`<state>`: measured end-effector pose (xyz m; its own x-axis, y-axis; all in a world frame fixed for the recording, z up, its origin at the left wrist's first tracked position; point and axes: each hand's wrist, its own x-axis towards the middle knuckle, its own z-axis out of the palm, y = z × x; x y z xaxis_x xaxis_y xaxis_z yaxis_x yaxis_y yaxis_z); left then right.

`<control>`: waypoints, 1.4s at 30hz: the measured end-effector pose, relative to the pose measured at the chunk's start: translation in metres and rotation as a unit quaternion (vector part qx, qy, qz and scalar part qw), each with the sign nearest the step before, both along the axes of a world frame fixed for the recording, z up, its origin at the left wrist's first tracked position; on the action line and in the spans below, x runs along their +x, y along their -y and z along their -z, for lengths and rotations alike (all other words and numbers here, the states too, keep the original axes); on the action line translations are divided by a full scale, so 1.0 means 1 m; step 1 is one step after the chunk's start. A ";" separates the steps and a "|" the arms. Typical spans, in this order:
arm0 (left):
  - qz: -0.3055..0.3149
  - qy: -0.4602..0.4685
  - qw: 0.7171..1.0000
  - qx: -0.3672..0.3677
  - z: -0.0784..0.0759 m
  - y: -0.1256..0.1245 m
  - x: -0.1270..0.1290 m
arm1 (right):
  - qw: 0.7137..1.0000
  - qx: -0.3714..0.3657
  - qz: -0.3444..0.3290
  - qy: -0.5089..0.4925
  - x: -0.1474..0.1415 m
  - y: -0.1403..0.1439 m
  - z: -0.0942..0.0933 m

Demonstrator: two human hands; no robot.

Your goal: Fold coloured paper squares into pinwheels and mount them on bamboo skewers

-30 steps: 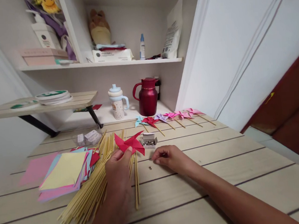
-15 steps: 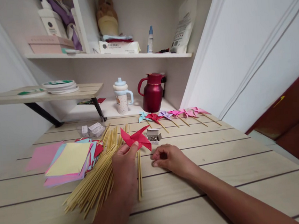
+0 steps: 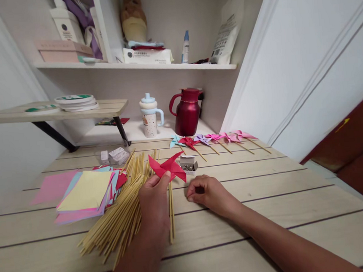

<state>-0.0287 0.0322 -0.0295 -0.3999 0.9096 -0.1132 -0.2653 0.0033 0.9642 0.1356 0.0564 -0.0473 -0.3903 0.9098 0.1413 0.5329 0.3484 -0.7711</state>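
Note:
My left hand (image 3: 154,202) holds a folded red paper pinwheel (image 3: 169,166) by its lower edge, just above a pile of thin bamboo sticks (image 3: 121,213) on the wooden table (image 3: 271,213). My right hand (image 3: 207,193) rests on the table to the right, thumb and forefinger pinched together at the tabletop on a small metal pin that the fingertips hide. A small open box of pins (image 3: 188,165) sits just behind the two hands.
A stack of coloured paper squares (image 3: 85,195) lies at the left. Several finished pinwheels on sticks (image 3: 213,139) line the far edge. A clear plastic box (image 3: 113,154), a lidded cup (image 3: 150,119) and a red jug (image 3: 187,112) stand behind.
A small pin lay loose on the table beside my right hand; my fingers have closed over it. The view has drifted slightly. My left hand keeps the red pinwheel.

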 end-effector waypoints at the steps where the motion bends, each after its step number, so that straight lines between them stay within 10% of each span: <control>1: 0.000 0.001 1.000 -0.002 0.000 0.000 0.000 | 1.000 0.005 -0.002 0.002 0.000 0.000 0.000; 7: -0.005 0.004 1.000 -0.011 0.001 0.000 0.000 | 0.999 0.032 -0.011 -0.010 -0.002 0.001 -0.006; 20: 0.022 -0.120 0.992 0.016 -0.001 0.006 0.010 | 0.930 -0.051 0.035 -0.362 -0.001 0.010 -0.031; 42: 0.003 -0.201 0.974 0.103 -0.002 0.014 0.020 | 0.911 -0.113 0.042 -0.395 -0.007 0.011 -0.027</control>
<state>-0.0085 0.0179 -0.0276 -0.3692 0.8989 0.2360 0.1327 -0.2004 0.9707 0.1286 0.0452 -0.0202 -0.1760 0.9722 0.1542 -0.2019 0.1177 -0.9723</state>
